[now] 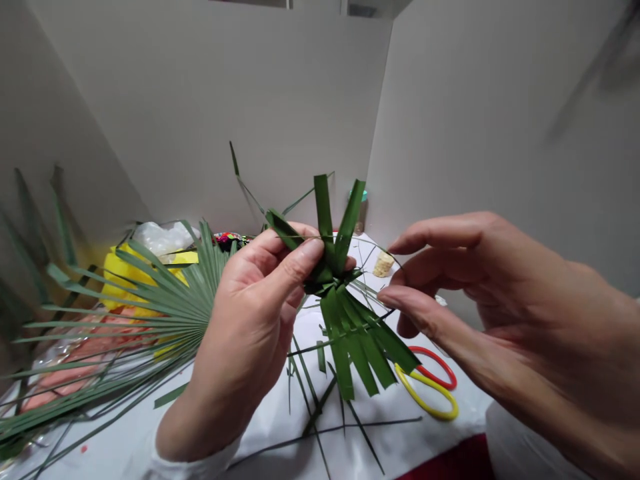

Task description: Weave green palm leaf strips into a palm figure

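Observation:
My left hand (250,313) grips a woven piece of green palm-leaf strips (337,313) at its dark knotted centre, with the thumb pressed on top. Wide strips fan upward and downward from that centre. My right hand (500,313) is raised to the right of the piece, with its fingers apart. Its thumb tip sits close to a thin leaf strand (350,330) that crosses the lower strips. I cannot tell whether that strand is pinched.
A large fan palm leaf (170,307) lies at the left on the white-covered table (270,413), with thin loose strips (320,427) scattered nearby. Red and yellow scissor-like handle loops (427,387) lie at the right. Behind stand a yellow object (123,280), a small cork-like piece (383,264) and white walls.

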A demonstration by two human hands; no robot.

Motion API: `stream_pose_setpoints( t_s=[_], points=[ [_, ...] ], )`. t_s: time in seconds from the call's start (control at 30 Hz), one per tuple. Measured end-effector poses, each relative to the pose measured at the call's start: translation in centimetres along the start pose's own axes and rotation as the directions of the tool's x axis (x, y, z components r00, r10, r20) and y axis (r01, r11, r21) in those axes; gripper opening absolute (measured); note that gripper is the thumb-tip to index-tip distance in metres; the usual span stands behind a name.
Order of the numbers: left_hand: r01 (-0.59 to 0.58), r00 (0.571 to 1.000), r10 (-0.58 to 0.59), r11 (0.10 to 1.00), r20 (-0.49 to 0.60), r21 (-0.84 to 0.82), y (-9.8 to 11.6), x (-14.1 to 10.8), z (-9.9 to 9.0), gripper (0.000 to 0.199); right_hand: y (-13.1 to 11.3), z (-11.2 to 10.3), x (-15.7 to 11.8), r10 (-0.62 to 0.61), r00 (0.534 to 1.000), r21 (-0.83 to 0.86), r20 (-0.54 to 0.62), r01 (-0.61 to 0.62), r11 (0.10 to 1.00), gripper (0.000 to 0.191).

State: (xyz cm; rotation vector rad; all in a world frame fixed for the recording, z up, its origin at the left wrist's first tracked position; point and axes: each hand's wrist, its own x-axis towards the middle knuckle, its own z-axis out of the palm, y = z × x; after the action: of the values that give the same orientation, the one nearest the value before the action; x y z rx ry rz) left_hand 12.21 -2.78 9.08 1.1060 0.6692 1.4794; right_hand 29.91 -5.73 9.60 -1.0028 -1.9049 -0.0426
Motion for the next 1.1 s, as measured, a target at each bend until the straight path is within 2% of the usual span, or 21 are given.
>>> stream_pose_setpoints(
  t_s=[0.1,0.23,0.4,0.67,0.87,1.0,1.1],
  points=[
    [-0.012,1.000,0.011,1.000,0.003,0.019,0.1,-0.1,0.1,0.005,-0.2,0.1,-0.1,0.065,0.997,0.059,-0.046,-0.063,0.996,0.019],
    [-0.025,0.996,0.021,0.999,0.087,0.043,0.0,0.0,0.1,0.012,-0.1,0.4,0.0,0.125,0.986,0.195,-0.113,-0.101,0.976,0.018],
    [-0.034,0.986,0.023,0.997,0.164,0.070,-0.3,-0.1,0.0,0.028,0.2,0.3,0.0,0.060,0.989,0.216,-0.138,-0.029,0.976,0.021],
    [0.019,0.994,-0.021,1.000,0.105,0.025,0.3,0.6,-0.9,0.032,0.8,1.1,0.0,0.026,0.977,0.252,-0.211,0.028,0.967,0.026],
    [0.089,0.969,-0.075,0.995,0.236,-0.050,-0.5,1.1,-1.1,0.062,1.3,2.1,0.0,-0.044,0.973,0.268,-0.227,0.106,0.958,0.032],
    [0.072,0.972,-0.058,0.996,0.226,-0.056,-0.6,1.1,-0.9,0.083,1.5,2.2,0.1,-0.113,0.976,0.193,-0.186,0.149,0.970,0.032],
    [0.077,0.969,-0.063,0.996,0.237,-0.051,-0.5,1.0,-0.9,0.097,1.6,2.0,0.1,-0.083,0.979,0.233,-0.185,0.126,0.964,0.030]
  ],
)
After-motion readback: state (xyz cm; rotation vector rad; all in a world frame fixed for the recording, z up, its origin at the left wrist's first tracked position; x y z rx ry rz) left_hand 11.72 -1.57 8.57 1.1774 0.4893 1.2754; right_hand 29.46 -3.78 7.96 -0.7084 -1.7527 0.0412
